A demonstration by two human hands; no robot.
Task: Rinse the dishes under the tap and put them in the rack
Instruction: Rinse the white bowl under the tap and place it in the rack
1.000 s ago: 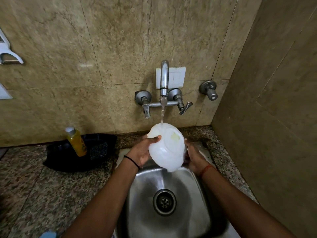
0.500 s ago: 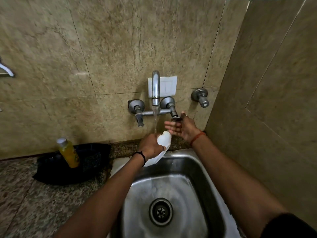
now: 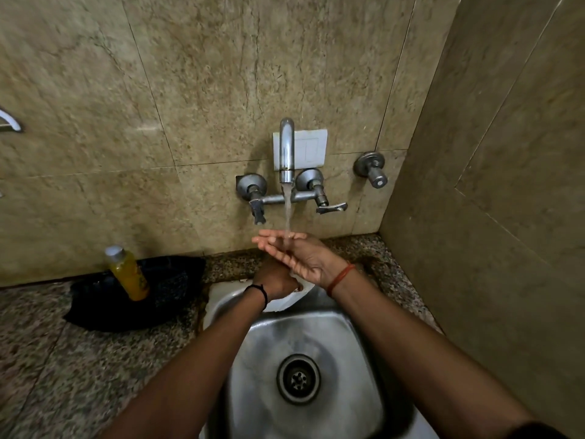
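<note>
White bowl [image 3: 286, 301]: gripped in my left hand [image 3: 277, 278], low over the sink's [image 3: 316, 331] back rim, mostly hidden under my right hand [image 3: 297, 256]. Right hand: open, palm up, fingers straight, directly above the left (water lands on it). Tap [image 3: 286, 150]: running, above both hands. Yellow bottle [image 3: 126, 272], black cloth [image 3: 164, 289]: on the table, left of my left hand.

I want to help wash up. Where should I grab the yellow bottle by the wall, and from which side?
Grip the yellow bottle around its middle, coming from the front right. It leans against the wall on the black cloth, so the wall blocks the back, and its round body looks slim enough to wrap fingers around. The silver cap is probably too small for a sure hold.
</note>
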